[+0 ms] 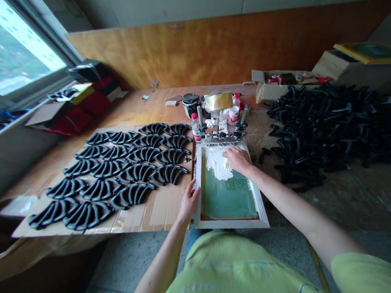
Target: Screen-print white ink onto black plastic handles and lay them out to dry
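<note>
A framed screen with a green mesh lies in front of me, its far end at a metal clamp fixture. White paste covers the far part of the mesh. My right hand is closed over the paste at the upper right of the screen; what its fingers hold is too small to make out. At the frame's left edge is my left hand, its thumb and fingers by the rim; whether it grips the frame is not clear.
Rows of black curved parts lie on cardboard at left. A large heap of black parts is at right. Behind the fixture stand a dark tub and red-capped bottles. Boxes sit at the back right.
</note>
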A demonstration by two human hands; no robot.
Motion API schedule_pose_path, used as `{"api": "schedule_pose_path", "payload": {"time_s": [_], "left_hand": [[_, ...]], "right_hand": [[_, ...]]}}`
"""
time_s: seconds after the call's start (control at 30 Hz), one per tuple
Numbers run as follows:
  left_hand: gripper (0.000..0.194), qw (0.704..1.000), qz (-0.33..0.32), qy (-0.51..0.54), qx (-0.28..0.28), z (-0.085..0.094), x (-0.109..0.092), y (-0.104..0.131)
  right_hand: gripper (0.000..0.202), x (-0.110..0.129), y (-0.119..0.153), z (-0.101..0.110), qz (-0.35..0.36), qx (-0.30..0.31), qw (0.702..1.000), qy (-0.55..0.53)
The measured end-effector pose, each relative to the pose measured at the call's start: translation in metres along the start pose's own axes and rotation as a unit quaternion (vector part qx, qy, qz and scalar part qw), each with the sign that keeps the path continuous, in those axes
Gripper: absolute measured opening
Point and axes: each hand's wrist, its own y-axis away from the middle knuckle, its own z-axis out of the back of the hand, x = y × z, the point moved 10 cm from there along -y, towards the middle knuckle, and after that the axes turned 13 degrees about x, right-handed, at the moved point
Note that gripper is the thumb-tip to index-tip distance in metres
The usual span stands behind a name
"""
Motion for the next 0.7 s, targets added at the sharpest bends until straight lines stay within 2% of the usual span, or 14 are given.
{"api": "schedule_pose_path", "payload": {"time_s": [0.17, 0.27, 0.33, 0.43, 0.53, 0.6, 0.7], "left_hand": [[0.077, 1.000, 0.009, -0.007, -0.001, 0.001, -0.001, 0.001], [0.077, 1.000, 0.013, -0.004, -0.001, 0.000, -0.003, 0.002], [0.076, 1.000, 0.013, 0.002, -0.002, -0.001, -0.005, 0.003], [0.077, 1.000, 0.014, 0.012, -0.009, -0.001, -0.006, 0.004], [0.078, 1.000, 0.017, 0.019, -0.012, -0.001, -0.007, 0.005], [0.079, 0.999, 0.018, 0.024, -0.011, -0.002, -0.010, 0.006], [0.082, 0.999, 0.024, 0.029, -0.003, -0.004, -0.022, 0.012]], "right_hand": [[0.020, 0.049, 0.047, -0.007, 0.188, 0.029, 0.982, 0.007], [0.016, 0.055, 0.061, 0.001, 0.250, 0.057, 0.967, -0.011], [0.012, 0.049, 0.055, 0.008, 0.229, 0.055, 0.971, -0.028], [0.015, 0.041, 0.047, 0.009, 0.160, 0.014, 0.987, -0.021], [0.022, 0.051, 0.058, -0.004, 0.179, 0.006, 0.984, -0.002], [0.020, 0.056, 0.065, -0.006, 0.204, 0.010, 0.979, -0.016], [0.016, 0.043, 0.050, 0.012, 0.160, -0.004, 0.985, -0.069]]}}
